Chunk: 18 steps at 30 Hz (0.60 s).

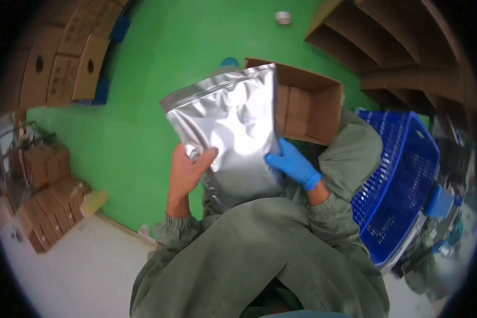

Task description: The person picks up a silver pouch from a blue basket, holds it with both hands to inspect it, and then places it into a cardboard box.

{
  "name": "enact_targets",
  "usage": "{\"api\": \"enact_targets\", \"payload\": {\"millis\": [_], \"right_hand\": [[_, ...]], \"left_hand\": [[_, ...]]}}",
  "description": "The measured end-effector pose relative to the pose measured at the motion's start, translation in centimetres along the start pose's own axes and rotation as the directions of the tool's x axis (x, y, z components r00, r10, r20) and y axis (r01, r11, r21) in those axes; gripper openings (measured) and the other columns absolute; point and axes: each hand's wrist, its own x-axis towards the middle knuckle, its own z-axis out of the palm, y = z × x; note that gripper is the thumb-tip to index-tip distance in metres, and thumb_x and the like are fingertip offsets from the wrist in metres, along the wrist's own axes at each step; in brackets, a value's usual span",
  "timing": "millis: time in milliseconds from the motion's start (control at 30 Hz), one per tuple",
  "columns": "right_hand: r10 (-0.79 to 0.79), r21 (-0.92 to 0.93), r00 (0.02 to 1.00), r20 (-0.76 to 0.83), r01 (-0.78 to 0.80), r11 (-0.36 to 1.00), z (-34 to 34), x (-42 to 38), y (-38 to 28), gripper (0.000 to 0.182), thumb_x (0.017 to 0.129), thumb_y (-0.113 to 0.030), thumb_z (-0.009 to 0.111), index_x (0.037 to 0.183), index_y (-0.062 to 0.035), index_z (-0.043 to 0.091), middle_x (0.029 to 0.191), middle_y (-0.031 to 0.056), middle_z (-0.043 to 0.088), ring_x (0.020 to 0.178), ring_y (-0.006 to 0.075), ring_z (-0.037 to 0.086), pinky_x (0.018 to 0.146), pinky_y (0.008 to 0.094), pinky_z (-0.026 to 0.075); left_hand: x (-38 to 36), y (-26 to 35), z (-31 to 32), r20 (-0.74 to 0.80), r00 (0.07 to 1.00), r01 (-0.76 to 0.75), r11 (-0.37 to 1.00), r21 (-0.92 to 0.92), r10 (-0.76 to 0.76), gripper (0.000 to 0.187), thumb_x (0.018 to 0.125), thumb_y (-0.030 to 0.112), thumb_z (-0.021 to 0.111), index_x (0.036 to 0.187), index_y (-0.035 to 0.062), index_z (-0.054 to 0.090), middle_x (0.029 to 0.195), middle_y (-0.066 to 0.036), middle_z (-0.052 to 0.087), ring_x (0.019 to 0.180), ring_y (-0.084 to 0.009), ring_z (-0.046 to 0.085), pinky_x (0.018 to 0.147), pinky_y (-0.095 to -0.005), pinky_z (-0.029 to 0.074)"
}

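A large silver foil pouch (233,138) is held in front of my body, its sealed top edge tilted away from me. My left hand (188,168), bare, grips the pouch's left side with the thumb lying on the front. On the opposite side my right hand (297,164), in a blue glove, clasps the edge with its thumb on the front. The fingers behind the pouch are hidden on both sides. Just beyond it stands an open cardboard box (312,108), partly covered by the pouch; the part of its inside that shows holds nothing I can make out.
A blue perforated plastic crate (395,180) is right of my knee. Stacked cartons (63,69) stand at the upper left, more boxes (53,206) at the lower left. A cardboard shelf unit (392,42) is at the upper right. A tape roll (283,18) lies on the green floor (164,47).
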Motion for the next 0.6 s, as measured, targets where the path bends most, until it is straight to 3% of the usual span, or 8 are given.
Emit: {"api": "enact_targets", "payload": {"millis": [67,133,167,233,267,400,500,600], "right_hand": [[-0.133,-0.025,0.99,-0.045,0.132,0.991,-0.1,-0.2,1.4,0.046,0.085,-0.021,0.067,0.12,0.0018,0.049,0.096,0.0032,0.057,0.08,0.0092,0.054,0.073,0.0243,0.048],[-0.081,0.134,0.997,0.006,0.08,0.988,-0.3,-0.8,1.2,0.057,0.082,-0.024,0.072,0.125,0.0024,0.047,0.103,0.0059,0.058,0.088,0.011,0.054,0.079,0.0271,0.048],[-0.071,0.163,0.997,-0.034,0.075,0.984,-0.7,-1.4,0.5,0.059,0.081,-0.022,0.073,0.127,0.0029,0.046,0.105,0.0058,0.058,0.089,0.0113,0.054,0.082,0.0277,0.048],[-0.179,0.088,0.97,-0.165,0.195,0.977,-2.2,-1.6,-1.1,0.058,0.081,-0.022,0.073,0.126,0.0025,0.046,0.105,0.0057,0.059,0.091,0.0113,0.054,0.083,0.0277,0.048],[-0.275,0.015,0.92,-0.278,0.291,0.957,-2.8,-1.8,-2.0,0.058,0.08,-0.021,0.073,0.126,0.0022,0.047,0.106,0.0056,0.059,0.092,0.0113,0.054,0.084,0.0278,0.048],[-0.417,0.025,0.833,-0.364,0.457,0.889,-6.8,-1.4,-6.9,0.052,0.081,-0.017,0.071,0.125,-0.0005,0.049,0.112,0.0064,0.059,0.098,0.0129,0.057,0.085,0.0275,0.048],[-0.445,-0.03,0.792,-0.418,0.477,0.878,-9.3,0.3,-7.9,0.051,0.082,-0.017,0.07,0.125,-0.0002,0.048,0.113,0.0074,0.058,0.101,0.0134,0.056,0.087,0.029,0.047],[-0.511,-0.111,0.742,-0.435,0.519,0.848,-11.2,4.6,-3.5,0.05,0.082,-0.01,0.066,0.128,-0.003,0.048,0.116,0.0095,0.059,0.103,0.0182,0.057,0.09,0.0301,0.046]], "left_hand": [[-0.6,0.6,1.3,0.085,0.986,-0.105,0.931,-0.349,0.143,0.036,0.081,0.018,0.071,0.103,-0.0071,0.057,0.09,-0.009,0.062,0.077,-0.0157,0.059,0.067,-0.0314,0.049],[-0.6,2.4,2.4,0.038,0.976,-0.187,0.91,-0.369,0.216,0.043,0.081,0.015,0.07,0.112,-0.0092,0.052,0.098,-0.011,0.061,0.082,-0.0164,0.059,0.07,-0.0317,0.05],[-0.3,2.7,2.7,0.014,0.987,-0.147,0.937,-0.318,0.16,0.043,0.082,0.015,0.07,0.112,-0.0096,0.052,0.098,-0.012,0.061,0.082,-0.0165,0.059,0.071,-0.0317,0.05],[1.0,3.9,3.8,-0.038,0.994,-0.109,0.93,-0.352,0.102,0.037,0.083,0.014,0.068,0.109,-0.0086,0.055,0.095,-0.01,0.061,0.08,-0.0153,0.058,0.07,-0.0308,0.049],[2.1,5.4,3.7,0.052,0.993,-0.081,0.926,-0.369,0.108,0.029,0.085,0.015,0.067,0.103,-0.0061,0.058,0.087,-0.005,0.061,0.076,-0.0118,0.056,0.067,-0.0285,0.047],[7.7,10.5,5.6,0.098,0.948,-0.252,0.904,-0.345,0.302,0.022,0.087,0.023,0.068,0.079,0.0035,0.061,0.071,0.006,0.052,0.064,-0.0033,0.044,0.054,-0.0232,0.035],[10.7,12.3,6.9,0.116,0.929,-0.304,0.902,-0.307,0.352,0.025,0.087,0.026,0.068,0.079,0.0027,0.062,0.071,0.006,0.052,0.064,-0.0043,0.044,0.055,-0.0241,0.036],[13.4,8.2,7.8,0.141,0.873,-0.407,0.857,-0.316,0.467,0.013,0.086,0.011,0.062,0.086,-0.0019,0.063,0.079,-0.001,0.062,0.073,-0.0102,0.055,0.067,-0.0267,0.044]]}}
